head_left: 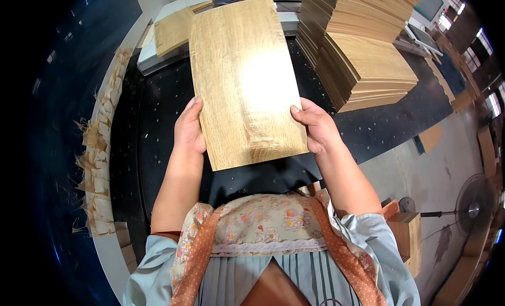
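Head view, looking down over a black worktable (158, 148). Far left: pale curved table rim (108, 243) lined with torn wood-veneer scraps (97, 164), frayed and sticking outward. Next in: left hand (189, 129), closed on the left edge of a light oak-grain panel (244, 79), thumb on top near the lower corner, fingers hidden beneath. Panel held flat above the black surface, long side running away from the body, bright glare patch near its middle. Behind its far left corner, a smaller wood piece (172, 29) resting on a grey machine bed (158, 56). Right hand (313, 127) clamped on the panel's right edge, thumb lying over the top face, fingers out of sight below. Further right: tall stack of similar panels (363, 48), standing on the table well apart from the held one. Far right, lower down: concrete floor (421, 169), small wooden block stack (407, 229), and a floor fan (476, 208) near the rim.
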Available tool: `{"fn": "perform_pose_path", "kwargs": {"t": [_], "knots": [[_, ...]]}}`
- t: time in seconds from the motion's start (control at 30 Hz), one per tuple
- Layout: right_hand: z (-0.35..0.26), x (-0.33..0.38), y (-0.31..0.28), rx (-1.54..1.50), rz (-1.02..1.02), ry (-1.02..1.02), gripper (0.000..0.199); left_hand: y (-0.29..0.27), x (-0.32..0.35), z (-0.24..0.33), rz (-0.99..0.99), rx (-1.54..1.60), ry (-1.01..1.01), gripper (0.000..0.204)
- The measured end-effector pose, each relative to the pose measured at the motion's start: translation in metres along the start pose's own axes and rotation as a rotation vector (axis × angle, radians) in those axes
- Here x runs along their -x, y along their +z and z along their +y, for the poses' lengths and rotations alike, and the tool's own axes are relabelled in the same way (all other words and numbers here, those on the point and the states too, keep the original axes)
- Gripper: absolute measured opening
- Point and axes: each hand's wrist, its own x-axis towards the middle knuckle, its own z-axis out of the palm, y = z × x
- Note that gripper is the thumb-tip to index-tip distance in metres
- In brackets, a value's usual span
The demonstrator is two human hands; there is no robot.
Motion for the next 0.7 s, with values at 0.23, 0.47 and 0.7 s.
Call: {"fn": "perform_pose_path", "kwargs": {"t": [0.23, 0.47, 0.7], "knots": [[0.009, -0.004, -0.010, -0.172, -0.182, -0.005, 0.038, -0.010, 0.004, -0.004, -0.014, 0.020, 0.107, 0.033], [0.013, 0.008, -0.009, 0.051, -0.167, -0.042, 0.050, -0.008, 0.013, -0.015, -0.150, -0.113, 0.269, 0.042], [0.017, 0.008, -0.011, 0.085, -0.149, -0.091, 0.050, -0.007, 0.011, -0.013, -0.197, -0.137, 0.301, 0.041]]}}
